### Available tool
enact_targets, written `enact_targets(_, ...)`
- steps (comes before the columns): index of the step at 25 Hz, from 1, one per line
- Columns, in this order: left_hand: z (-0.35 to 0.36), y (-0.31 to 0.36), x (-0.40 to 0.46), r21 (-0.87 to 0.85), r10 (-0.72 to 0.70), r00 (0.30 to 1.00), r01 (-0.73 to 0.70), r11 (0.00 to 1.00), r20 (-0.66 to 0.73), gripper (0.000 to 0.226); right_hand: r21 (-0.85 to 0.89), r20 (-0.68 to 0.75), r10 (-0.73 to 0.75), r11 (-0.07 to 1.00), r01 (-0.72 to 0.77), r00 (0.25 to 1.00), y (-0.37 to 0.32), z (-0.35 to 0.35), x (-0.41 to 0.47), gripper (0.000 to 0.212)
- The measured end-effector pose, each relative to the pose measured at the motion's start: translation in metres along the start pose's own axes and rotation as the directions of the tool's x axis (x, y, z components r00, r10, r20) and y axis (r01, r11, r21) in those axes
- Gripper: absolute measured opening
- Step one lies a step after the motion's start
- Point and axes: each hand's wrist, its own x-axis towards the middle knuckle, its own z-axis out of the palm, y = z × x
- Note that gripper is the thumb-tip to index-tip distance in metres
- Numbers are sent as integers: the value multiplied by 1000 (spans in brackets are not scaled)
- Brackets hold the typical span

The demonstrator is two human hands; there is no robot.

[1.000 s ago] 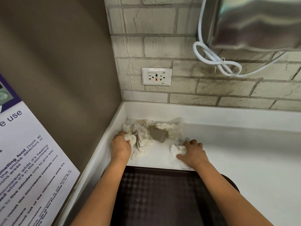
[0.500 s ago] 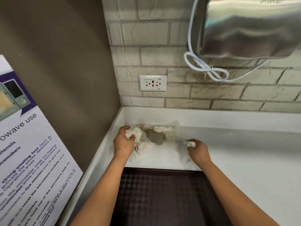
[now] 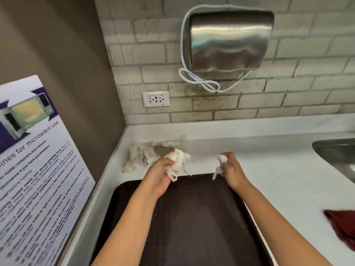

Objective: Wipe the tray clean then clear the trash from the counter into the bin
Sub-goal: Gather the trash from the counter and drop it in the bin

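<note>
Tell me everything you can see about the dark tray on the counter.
The tray is dark brown, nearly black, rectangular with rounded corners and a low raised rim. It looks like plastic, with a faint sheen in the middle. It lies flat on the white counter, near the left wall, its near end cut off by the picture's edge. Nothing lies on it. Both forearms pass above it; the left hand and right hand, each holding crumpled tissue, are over its far edge. Whether they touch it is unclear.
</note>
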Motion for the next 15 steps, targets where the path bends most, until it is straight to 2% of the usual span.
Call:
enact_targets(2,10,-13,-19,-45,-53,997,56,997,63,40,-142,-19,-51,989,48,998,1,-11,-31,19)
enact_targets(4,18,-30,-33,-2,-82,991,83,997,103,44,-233,-103,-90,970,64,991,6,-26,-60,26)
enact_targets(8,40,-72,-65,74,-145,974,134,988,175,47,-191,-287,-80,981,25,955,21,-63,-108,33)
enact_targets(11,59,-104,-87,101,-197,956,179,979,216,49,-101,-355,-39,995,3,934,31,-91,-137,33)
enact_targets(15,99,-151,-121,198,-257,931,209,958,260,44,-42,-413,-72,997,60,908,49,-136,-180,31)
